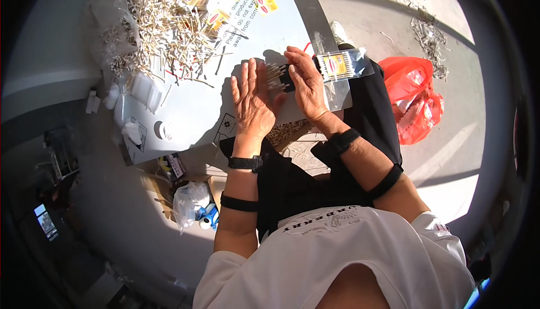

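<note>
A small bunch of cotton swabs (274,78) lies on the board between my two hands. My left hand (251,104) rests beside the bunch with its fingers stretched out flat, its inner edge against the swabs. On the other side, my right hand (308,84) stands palm inward, fingers extended and slightly bent, close to the swab ends; its palm side is partly hidden. Just right of it, a clear packet of swabs with a yellow label (336,66) lies at the board's edge. Dark shadow covers part of the bunch.
A large heap of loose swabs (157,22) covers the far left of the white board (191,120). Several filled packets (225,16) lie beside it. A red plastic bag (413,104) sits on the floor at right. Below the board stands a box with a clear bag (190,199).
</note>
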The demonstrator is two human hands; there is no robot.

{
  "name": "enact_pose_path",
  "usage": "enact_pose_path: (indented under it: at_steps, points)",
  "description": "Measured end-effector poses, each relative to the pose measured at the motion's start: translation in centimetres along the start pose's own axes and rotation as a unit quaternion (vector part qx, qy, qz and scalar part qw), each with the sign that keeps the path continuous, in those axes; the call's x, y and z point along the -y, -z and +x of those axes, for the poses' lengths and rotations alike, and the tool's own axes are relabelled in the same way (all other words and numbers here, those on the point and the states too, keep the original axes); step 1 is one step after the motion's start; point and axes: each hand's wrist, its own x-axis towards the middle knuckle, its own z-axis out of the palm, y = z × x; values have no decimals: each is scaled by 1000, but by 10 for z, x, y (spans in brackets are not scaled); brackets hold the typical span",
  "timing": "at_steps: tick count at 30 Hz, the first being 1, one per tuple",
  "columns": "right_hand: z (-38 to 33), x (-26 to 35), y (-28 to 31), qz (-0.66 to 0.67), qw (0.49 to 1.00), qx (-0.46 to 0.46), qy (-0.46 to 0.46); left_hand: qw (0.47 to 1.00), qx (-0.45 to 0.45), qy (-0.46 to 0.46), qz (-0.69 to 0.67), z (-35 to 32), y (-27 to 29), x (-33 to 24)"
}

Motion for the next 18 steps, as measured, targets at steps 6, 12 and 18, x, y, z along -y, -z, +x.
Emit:
enact_pose_path:
  at_steps: [6, 12, 18]
  points:
    - [4, 2, -4, -18, 1000, 4, 8, 997, -6, -53, -62, 12, -2, 25]
    - [11, 2, -16, -22, 1000, 1, 1, 820, -229, 136, -506, 11, -23, 19]
    - [9, -7, -16, -5, 1000, 16, -2, 749, -255, 135, -597, 25, -22, -7]
